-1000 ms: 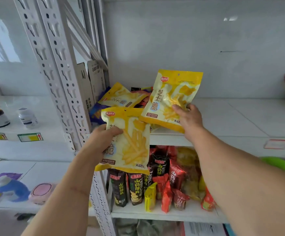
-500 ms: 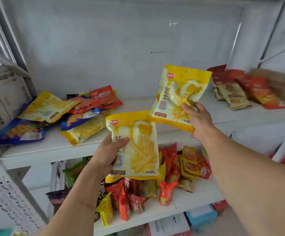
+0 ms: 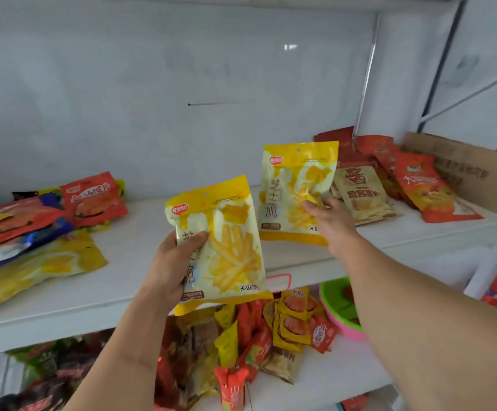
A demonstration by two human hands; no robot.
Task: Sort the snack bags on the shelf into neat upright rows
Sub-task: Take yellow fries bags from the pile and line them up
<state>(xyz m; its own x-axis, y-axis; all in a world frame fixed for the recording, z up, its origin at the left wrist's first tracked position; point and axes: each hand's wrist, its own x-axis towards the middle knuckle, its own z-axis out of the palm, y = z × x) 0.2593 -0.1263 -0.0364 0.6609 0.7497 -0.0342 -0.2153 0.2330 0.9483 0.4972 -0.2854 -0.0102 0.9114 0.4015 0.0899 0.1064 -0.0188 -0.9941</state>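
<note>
My left hand [image 3: 171, 262] grips a yellow fries bag [image 3: 226, 241] upright in front of the white shelf's [image 3: 140, 280] front edge. My right hand [image 3: 330, 222] holds a second, matching yellow bag [image 3: 293, 188] upright over the shelf, further back and to the right. A jumbled pile of red, blue and yellow bags [image 3: 33, 232] lies flat at the shelf's left. Another heap of red and beige bags [image 3: 389, 179] leans at the right.
A brown cardboard box [image 3: 463, 170] stands at the far right of the shelf. The shelf below holds a mess of small snack packs [image 3: 256, 336] and a green and pink bowl [image 3: 339, 310]. A red price tag holder [image 3: 278, 281] sits on the shelf's front edge.
The view has swung right, away from the left upright post. Both hands still hold their yellow bags, and the right-hand bag now sits lower, nearer the shelf board and the right heap.
</note>
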